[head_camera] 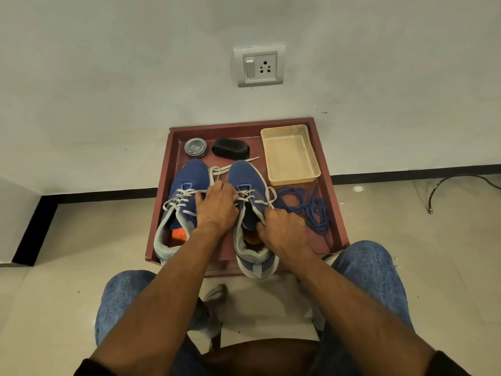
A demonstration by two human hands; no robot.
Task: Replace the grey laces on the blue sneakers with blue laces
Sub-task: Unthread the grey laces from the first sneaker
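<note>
Two blue sneakers stand side by side, toes away from me, on a low maroon table (173, 147). The left sneaker (187, 180) and the right sneaker (248, 177) both carry grey laces (221, 169), whose loose ends trail between the toes. My left hand (215, 206) lies between the shoes and pinches the grey lace of the right sneaker near its eyelets. My right hand (283, 230) grips the right sneaker at its collar, fingers curled over the edge. A tangle of blue laces (306, 204) lies on the table to the right of the shoes.
At the back of the table sit a round polish tin (195, 147), a black shoe brush (230, 148) and a beige plastic tray (290, 154). A wall with a socket (259, 65) rises behind. My knees in jeans flank the table's near edge. A cable lies on the floor right.
</note>
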